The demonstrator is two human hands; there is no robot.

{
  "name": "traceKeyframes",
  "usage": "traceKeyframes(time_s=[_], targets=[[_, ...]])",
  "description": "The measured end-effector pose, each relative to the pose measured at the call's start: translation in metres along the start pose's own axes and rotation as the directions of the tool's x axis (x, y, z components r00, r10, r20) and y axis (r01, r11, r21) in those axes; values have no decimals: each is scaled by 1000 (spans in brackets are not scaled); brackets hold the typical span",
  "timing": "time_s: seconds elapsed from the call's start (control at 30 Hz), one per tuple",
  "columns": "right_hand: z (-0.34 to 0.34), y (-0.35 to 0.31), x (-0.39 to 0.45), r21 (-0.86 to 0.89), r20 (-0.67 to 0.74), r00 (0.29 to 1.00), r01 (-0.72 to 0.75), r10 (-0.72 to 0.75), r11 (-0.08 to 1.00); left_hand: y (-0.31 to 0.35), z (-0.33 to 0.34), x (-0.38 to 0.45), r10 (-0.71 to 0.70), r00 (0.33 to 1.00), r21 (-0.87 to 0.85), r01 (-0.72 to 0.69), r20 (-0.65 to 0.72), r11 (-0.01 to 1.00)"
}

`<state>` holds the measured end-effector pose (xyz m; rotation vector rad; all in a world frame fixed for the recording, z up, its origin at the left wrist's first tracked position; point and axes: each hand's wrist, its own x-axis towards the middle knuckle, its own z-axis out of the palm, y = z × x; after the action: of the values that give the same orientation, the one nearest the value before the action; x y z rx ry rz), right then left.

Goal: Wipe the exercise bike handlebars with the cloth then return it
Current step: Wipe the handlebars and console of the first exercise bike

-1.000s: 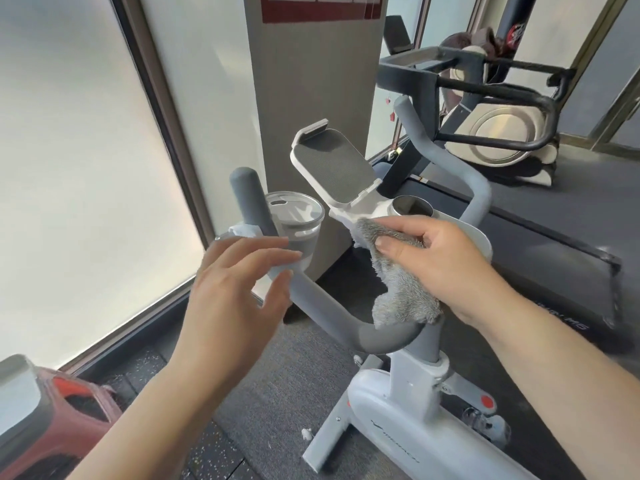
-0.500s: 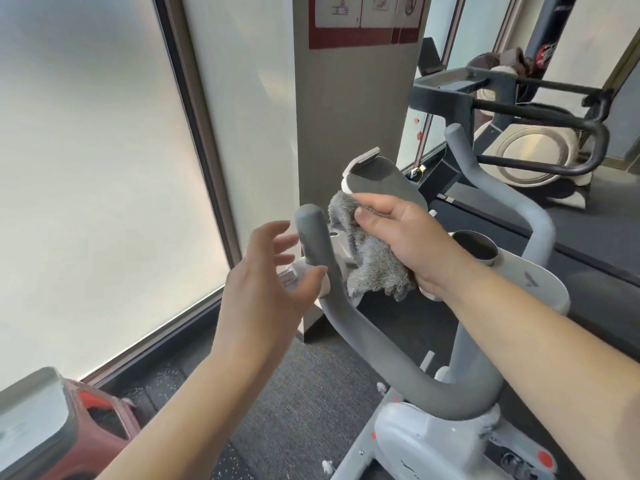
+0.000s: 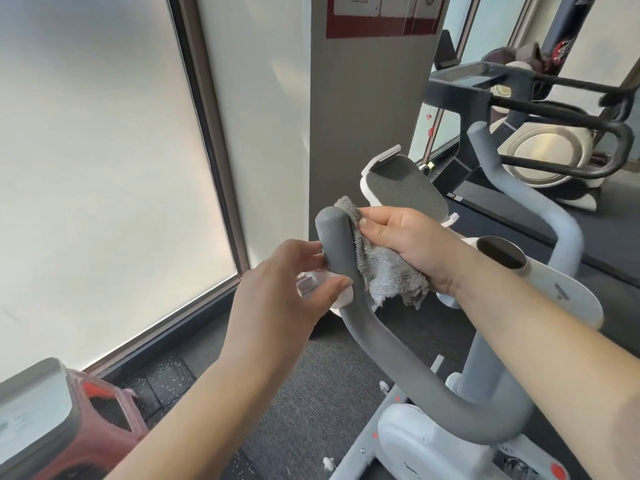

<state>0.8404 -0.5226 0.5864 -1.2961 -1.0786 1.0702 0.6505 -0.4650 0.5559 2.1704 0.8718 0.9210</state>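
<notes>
1. Fingers of my left hand (image 3: 277, 289) were loosely spread at frame centre, tips touching the grey handlebar (image 3: 341, 251) and gripping nothing.
2. Cloth (image 3: 384, 271) lay pressed against the bar's upright end.
3. My right hand (image 3: 408, 240) clutched that cloth, right of centre.

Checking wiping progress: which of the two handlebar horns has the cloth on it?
The darker left horn, nearest the window; the right hand presses the grey cloth against it.
</notes>
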Motion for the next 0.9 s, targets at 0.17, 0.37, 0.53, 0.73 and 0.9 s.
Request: traceKeyframes(time_s=[0.17, 0.37, 0.53, 0.73, 0.9], targets=[[-13, 4, -14, -111, 45, 999, -13, 18, 994, 0, 1, -1, -8, 1000, -13, 8, -6, 1000], [-9, -6, -7, -76, -92, 993, 65, -72, 995, 0, 3, -2, -11, 1000, -12, 11, -13, 1000], [4, -2, -6, -213, -165, 978, 92, -129, 973, 0, 4, -2, -10, 1000, 10, 10, -23, 1000], [-17, -1, -37, -490, -48, 995, 50, -84, 871, 0, 5, -4, -14, 999, 12, 14, -46, 1000], [-17, -8, -40, -494, -165, 974, 56, -157, 868, 2, 6, -4, -21, 998, 16, 22, -61, 1000]])
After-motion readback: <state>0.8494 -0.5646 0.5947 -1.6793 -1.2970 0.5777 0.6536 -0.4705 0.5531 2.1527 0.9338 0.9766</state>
